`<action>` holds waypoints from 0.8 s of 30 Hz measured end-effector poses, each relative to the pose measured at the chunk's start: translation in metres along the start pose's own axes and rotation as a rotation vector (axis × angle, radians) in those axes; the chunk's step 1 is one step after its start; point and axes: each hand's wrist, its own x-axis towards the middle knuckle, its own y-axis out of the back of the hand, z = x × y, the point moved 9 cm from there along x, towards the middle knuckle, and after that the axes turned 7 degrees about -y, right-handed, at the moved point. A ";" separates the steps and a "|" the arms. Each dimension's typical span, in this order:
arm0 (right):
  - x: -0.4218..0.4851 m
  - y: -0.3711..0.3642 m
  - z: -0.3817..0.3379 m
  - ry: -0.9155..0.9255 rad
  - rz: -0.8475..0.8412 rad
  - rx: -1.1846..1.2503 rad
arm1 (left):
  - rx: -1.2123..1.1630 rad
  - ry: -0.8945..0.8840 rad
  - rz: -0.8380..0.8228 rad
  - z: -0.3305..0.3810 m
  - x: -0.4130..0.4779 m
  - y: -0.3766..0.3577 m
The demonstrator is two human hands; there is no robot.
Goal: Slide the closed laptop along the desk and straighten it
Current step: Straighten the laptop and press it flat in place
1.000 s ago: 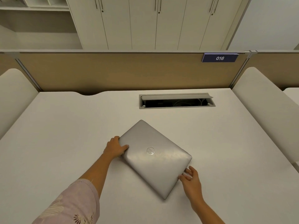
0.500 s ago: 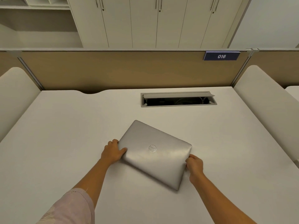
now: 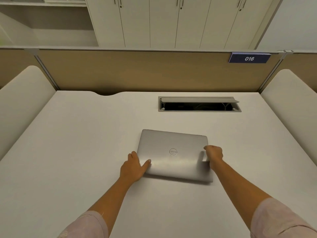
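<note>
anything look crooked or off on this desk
The laptop sits slightly askew: its far edge slants against the back edge of the desk, with the left hand and right hand gripping its sides. The cable hatch lid stands open. Nothing looks spilled or damaged.

Left hand thumb splayed; right hand curled, knuckles up.

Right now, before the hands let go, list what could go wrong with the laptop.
1. The laptop sits slightly skewed: its far edge slopes against the open hatch. Releasing now would likely leave it crooked.
2. The hatch lies beyond it on the desk; a long forward slide could catch the far edge there.
3. The left grip and right grip hold only the side edges, so uneven pushing may over-rotate it.
</note>
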 end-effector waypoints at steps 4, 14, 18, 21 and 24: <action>0.004 -0.005 -0.011 -0.007 -0.044 0.021 | 0.015 0.086 0.058 0.009 -0.008 -0.001; -0.043 -0.026 -0.013 0.641 -0.065 -0.471 | 0.198 -0.025 0.201 0.019 -0.025 -0.015; -0.080 -0.054 0.028 0.929 -0.194 -0.771 | 0.036 -0.099 0.076 0.024 -0.028 -0.042; -0.081 -0.058 0.063 1.025 -0.269 -0.907 | 0.043 -0.168 0.060 0.032 -0.033 -0.048; -0.074 -0.052 0.073 1.085 -0.254 -0.975 | 0.116 -0.196 0.031 0.035 -0.033 -0.052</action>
